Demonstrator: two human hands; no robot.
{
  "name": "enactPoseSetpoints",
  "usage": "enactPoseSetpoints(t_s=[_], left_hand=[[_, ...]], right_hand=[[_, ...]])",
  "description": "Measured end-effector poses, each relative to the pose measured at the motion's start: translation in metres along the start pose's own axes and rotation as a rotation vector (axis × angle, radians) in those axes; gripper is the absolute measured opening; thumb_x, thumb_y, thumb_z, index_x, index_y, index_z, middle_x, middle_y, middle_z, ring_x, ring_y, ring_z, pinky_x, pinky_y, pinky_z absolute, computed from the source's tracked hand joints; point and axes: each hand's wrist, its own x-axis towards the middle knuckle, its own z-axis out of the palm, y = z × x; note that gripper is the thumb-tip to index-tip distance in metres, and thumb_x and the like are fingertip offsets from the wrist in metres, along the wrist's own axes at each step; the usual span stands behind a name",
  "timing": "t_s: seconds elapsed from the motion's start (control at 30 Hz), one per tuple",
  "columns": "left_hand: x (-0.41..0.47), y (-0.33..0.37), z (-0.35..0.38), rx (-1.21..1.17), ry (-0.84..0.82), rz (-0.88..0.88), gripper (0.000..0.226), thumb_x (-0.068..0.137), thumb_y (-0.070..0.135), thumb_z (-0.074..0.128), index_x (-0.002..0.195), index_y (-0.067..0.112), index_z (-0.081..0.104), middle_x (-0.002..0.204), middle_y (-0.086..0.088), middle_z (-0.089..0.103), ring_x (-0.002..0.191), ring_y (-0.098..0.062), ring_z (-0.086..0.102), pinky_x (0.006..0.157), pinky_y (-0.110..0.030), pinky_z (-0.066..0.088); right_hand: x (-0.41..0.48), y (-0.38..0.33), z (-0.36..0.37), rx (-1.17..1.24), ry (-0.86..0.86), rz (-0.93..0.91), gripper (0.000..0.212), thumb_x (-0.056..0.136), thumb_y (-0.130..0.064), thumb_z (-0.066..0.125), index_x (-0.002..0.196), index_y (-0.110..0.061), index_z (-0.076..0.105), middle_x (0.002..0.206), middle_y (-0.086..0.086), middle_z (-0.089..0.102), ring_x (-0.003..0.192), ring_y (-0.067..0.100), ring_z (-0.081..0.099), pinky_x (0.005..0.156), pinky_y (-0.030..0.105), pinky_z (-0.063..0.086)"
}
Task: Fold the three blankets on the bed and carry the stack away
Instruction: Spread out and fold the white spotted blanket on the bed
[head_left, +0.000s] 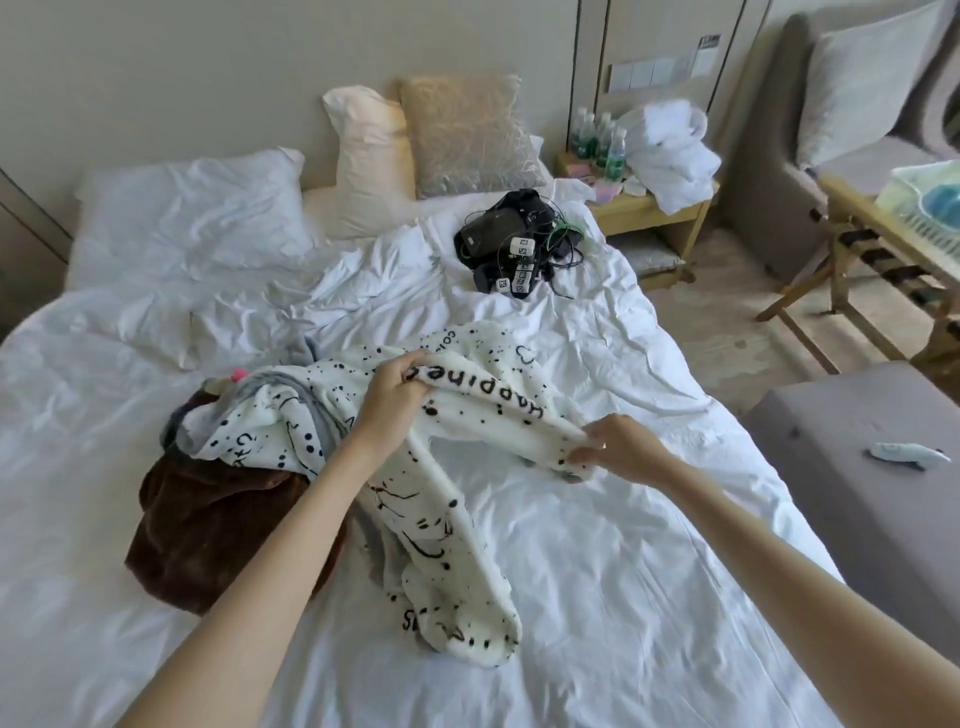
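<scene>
Now left hand (397, 387), right hand (618, 449) each pinch spotted blanket (467, 519) edge; basket (917, 221) holds blue item (943, 201).

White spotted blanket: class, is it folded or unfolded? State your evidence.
Unfolded. The white spotted blanket is crumpled, one edge stretched between the left hand and the right hand, the rest trailing loose over the bed.
</scene>
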Motion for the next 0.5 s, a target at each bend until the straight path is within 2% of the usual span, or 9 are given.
enactPoseSetpoints(t_s=[0.07, 0.13, 0.17, 0.2, 0.27, 0.33, 0.37, 0.43, 0.5], left_hand=[[-0.003, 0.017, -0.019, -0.02, 0.041, 0.024, 0.035, 0.079, 0.002, 0.044, 0.083, 0.023, 0.073, 0.081, 0.011, 0.073, 0.08, 0.003, 0.066, 0.069, -0.009, 0.05], [-0.001, 0.026, -0.038, -0.007, 0.126, -0.002, 0.025, 0.072, 0.012, 0.045, 0.077, 0.011, 0.07, 0.074, -0.006, 0.068, 0.074, -0.017, 0.063, 0.067, -0.026, 0.05], [0.0, 0.027, -0.046, -0.005, 0.19, -0.047, 0.019, 0.071, 0.016, 0.048, 0.076, 0.006, 0.064, 0.075, -0.012, 0.061, 0.072, -0.022, 0.056, 0.067, -0.031, 0.045], [0.001, 0.029, -0.053, -0.011, 0.25, -0.107, 0.012, 0.073, 0.02, 0.053, 0.076, 0.01, 0.057, 0.077, -0.01, 0.055, 0.073, -0.022, 0.05, 0.068, -0.034, 0.039], [0.001, 0.028, -0.064, 0.039, 0.27, -0.241, 0.019, 0.078, 0.025, 0.066, 0.077, 0.018, 0.049, 0.08, -0.006, 0.049, 0.075, -0.018, 0.047, 0.068, -0.032, 0.036], [-0.005, 0.032, -0.067, 0.168, 0.101, -0.292, 0.026, 0.081, 0.026, 0.072, 0.078, 0.024, 0.046, 0.082, 0.007, 0.047, 0.076, -0.011, 0.046, 0.066, -0.026, 0.034], [-0.01, 0.037, -0.065, 0.205, -0.02, -0.285, 0.027, 0.08, 0.03, 0.075, 0.087, 0.025, 0.05, 0.089, 0.013, 0.048, 0.084, -0.005, 0.047, 0.07, -0.023, 0.035], [-0.02, 0.046, -0.057, 0.24, -0.223, -0.203, 0.058, 0.072, 0.047, 0.079, 0.12, 0.028, 0.053, 0.121, 0.018, 0.049, 0.112, -0.003, 0.047, 0.088, -0.026, 0.039], [-0.025, 0.058, -0.044, 0.241, -0.314, -0.074, 0.083, 0.069, 0.053, 0.078, 0.141, 0.036, 0.042, 0.143, 0.02, 0.037, 0.128, -0.002, 0.039, 0.102, -0.028, 0.037]], right_hand=[[-0.001, 0.0, 0.003, 0.106, 0.064, 0.034, 0.029, 0.088, -0.035, 0.067, 0.098, -0.008, 0.07, 0.095, 0.006, 0.069, 0.091, 0.027, 0.061, 0.064, 0.028, 0.036], [-0.002, -0.012, 0.001, 0.267, 0.119, 0.05, 0.025, 0.094, -0.029, 0.06, 0.081, -0.008, 0.062, 0.077, 0.005, 0.059, 0.072, 0.024, 0.053, 0.053, 0.018, 0.03], [-0.001, -0.02, -0.003, 0.382, 0.153, 0.045, 0.026, 0.096, -0.025, 0.057, 0.076, -0.009, 0.056, 0.072, 0.004, 0.052, 0.067, 0.021, 0.047, 0.053, 0.019, 0.032], [0.0, -0.03, -0.01, 0.505, 0.19, 0.034, 0.021, 0.098, -0.022, 0.053, 0.082, -0.01, 0.058, 0.076, 0.004, 0.052, 0.071, 0.019, 0.047, 0.059, 0.019, 0.038], [-0.001, -0.051, -0.032, 0.671, 0.255, 0.018, 0.02, 0.101, -0.02, 0.047, 0.107, -0.01, 0.062, 0.097, 0.003, 0.055, 0.089, 0.018, 0.051, 0.074, 0.028, 0.046], [-0.004, -0.075, -0.055, 0.71, 0.294, -0.039, 0.017, 0.101, -0.021, 0.046, 0.101, -0.018, 0.063, 0.094, 0.0, 0.058, 0.084, 0.017, 0.053, 0.065, 0.021, 0.046], [-0.007, -0.088, -0.065, 0.695, 0.297, -0.065, 0.017, 0.1, -0.02, 0.047, 0.102, -0.018, 0.064, 0.094, 0.0, 0.06, 0.083, 0.017, 0.055, 0.063, 0.021, 0.048], [-0.014, -0.114, -0.082, 0.6, 0.265, -0.134, 0.025, 0.099, -0.018, 0.048, 0.111, -0.002, 0.063, 0.099, 0.014, 0.063, 0.083, 0.03, 0.056, 0.073, 0.037, 0.053], [-0.025, -0.14, -0.095, 0.517, 0.198, -0.246, 0.028, 0.097, -0.015, 0.048, 0.107, 0.01, 0.058, 0.094, 0.028, 0.059, 0.079, 0.043, 0.052, 0.073, 0.049, 0.05]])
